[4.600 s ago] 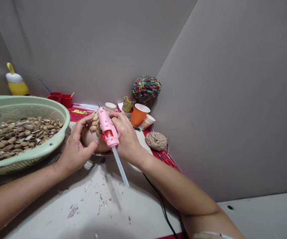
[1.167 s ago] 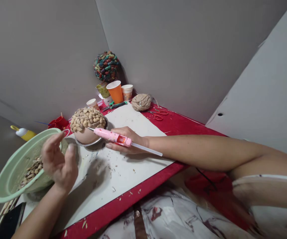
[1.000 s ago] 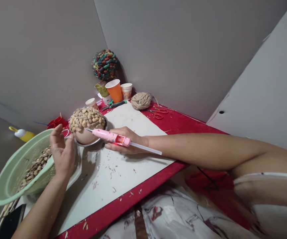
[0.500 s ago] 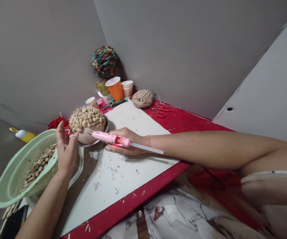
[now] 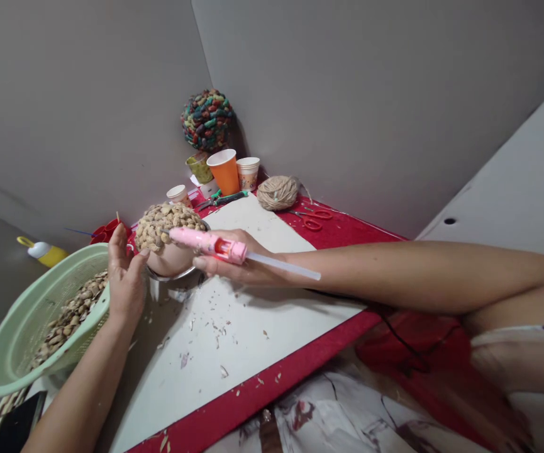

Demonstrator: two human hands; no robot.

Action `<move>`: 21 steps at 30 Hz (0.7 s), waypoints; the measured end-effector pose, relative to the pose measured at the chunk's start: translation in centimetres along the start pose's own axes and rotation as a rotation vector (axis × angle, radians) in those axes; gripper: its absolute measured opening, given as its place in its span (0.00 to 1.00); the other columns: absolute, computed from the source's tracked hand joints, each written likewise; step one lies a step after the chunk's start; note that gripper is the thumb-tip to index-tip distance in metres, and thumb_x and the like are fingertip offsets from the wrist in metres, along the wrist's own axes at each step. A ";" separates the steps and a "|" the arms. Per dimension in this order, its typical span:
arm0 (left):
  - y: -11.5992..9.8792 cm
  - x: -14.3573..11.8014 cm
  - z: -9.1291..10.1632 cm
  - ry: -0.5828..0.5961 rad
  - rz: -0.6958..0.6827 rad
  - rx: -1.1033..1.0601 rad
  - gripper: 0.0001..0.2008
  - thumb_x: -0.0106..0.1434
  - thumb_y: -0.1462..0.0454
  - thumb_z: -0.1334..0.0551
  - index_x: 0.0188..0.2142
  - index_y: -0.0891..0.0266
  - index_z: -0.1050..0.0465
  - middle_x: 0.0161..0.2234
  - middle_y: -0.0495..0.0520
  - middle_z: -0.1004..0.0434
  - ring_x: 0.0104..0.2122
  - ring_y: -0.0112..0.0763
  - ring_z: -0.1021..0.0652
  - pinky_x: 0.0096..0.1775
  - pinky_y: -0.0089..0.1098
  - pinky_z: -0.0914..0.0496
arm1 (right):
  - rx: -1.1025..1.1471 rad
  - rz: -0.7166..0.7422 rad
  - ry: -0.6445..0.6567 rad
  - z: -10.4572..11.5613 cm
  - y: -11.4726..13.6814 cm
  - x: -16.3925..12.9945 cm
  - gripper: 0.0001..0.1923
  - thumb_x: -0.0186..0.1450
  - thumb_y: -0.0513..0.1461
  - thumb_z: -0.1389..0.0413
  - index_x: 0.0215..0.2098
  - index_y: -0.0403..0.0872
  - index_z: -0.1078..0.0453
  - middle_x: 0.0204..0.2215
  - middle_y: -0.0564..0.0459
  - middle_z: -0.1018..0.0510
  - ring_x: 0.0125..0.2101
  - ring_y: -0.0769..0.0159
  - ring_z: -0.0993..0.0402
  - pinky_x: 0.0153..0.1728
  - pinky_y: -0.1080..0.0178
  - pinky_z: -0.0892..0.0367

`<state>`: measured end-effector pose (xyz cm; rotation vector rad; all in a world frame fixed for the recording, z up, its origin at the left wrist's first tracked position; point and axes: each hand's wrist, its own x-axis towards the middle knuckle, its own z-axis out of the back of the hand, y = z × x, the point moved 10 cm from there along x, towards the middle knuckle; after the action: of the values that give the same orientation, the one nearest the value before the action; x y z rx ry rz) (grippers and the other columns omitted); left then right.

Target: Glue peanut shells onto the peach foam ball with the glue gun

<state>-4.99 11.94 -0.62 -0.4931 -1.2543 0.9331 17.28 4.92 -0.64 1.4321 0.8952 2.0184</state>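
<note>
A ball (image 5: 173,262) stands ahead of me in a shiny-rimmed bowl. Peanut shells (image 5: 165,221) cover its upper part, while the lower part is smooth, bare and pinkish-beige. My right hand (image 5: 229,264) grips a pink hot glue gun (image 5: 208,244) with a clear glue stick (image 5: 283,265) jutting from its back. The nozzle points left, in front of the lowest shells; whether it touches them I cannot tell. At the ball's left side is my left hand (image 5: 126,277), thumb and fingers apart, holding nothing visible. Contact between its thumb and the ball is unclear.
A green colander (image 5: 7,333) with peanut shells (image 5: 71,311) stands at left. Behind are paper cups (image 5: 223,173), pliers (image 5: 227,199), twine (image 5: 278,192), red-handled scissors (image 5: 312,221) and a multicoloured ball (image 5: 207,119). Shell bits litter the white board (image 5: 182,390). A phone (image 5: 19,425) lies lower left.
My right hand has raised the glue gun, bringing its nozzle from the bare surface up to the lower edge of the shells. My left hand stays by the ball. The view has shifted slightly.
</note>
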 end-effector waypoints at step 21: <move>0.0 -1.0 -1.8 0.064 0.063 -0.056 0.29 0.64 0.59 0.34 0.64 0.49 0.32 0.64 0.52 0.28 0.66 0.48 0.31 0.69 0.47 0.38 | 0.149 -0.100 0.047 -2.2 -2.7 0.0 0.16 0.70 0.48 0.42 0.35 0.43 0.30 0.26 0.57 0.35 0.27 0.70 0.40 0.29 0.65 0.38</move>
<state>-3.33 11.43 -1.67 -0.6054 -1.2152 0.9296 15.27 6.24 -3.21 1.3925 1.1351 1.9538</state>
